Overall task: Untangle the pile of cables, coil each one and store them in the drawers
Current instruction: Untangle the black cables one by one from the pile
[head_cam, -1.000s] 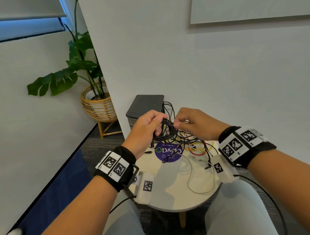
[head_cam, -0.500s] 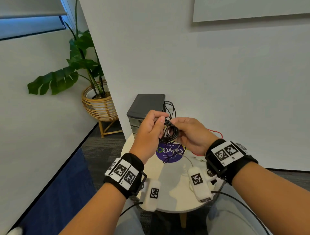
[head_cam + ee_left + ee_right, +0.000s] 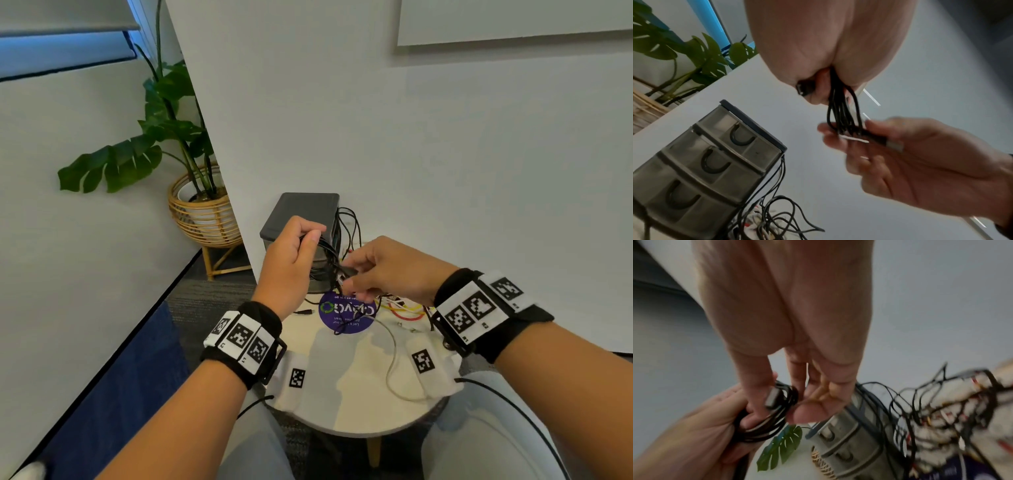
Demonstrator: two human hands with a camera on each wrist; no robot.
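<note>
My left hand [image 3: 301,240] grips the top of a black coiled cable [image 3: 842,113], held above the small round table [image 3: 346,407]. The coil's loops hang down to my right hand [image 3: 352,277], whose thumb and fingers pinch the lower end with its USB plug [image 3: 890,144]. In the right wrist view the same coil [image 3: 777,418] runs between both hands. A grey three-drawer unit [image 3: 701,164] with dark handles stands at the table's far side, all drawers closed. The tangled pile of black, red, yellow and white cables [image 3: 400,305] lies beside it on the table.
A purple round sticker [image 3: 339,315] marks the tabletop. A loose white cable [image 3: 390,359] curves over the near part of the table. A white wall rises right behind the drawers. A potted plant in a wicker stand [image 3: 202,209] is on the floor to the left.
The coil is pulled long between my hands: my left hand rose toward the drawer unit, and my right hand slid down and right to pinch its lower end.
</note>
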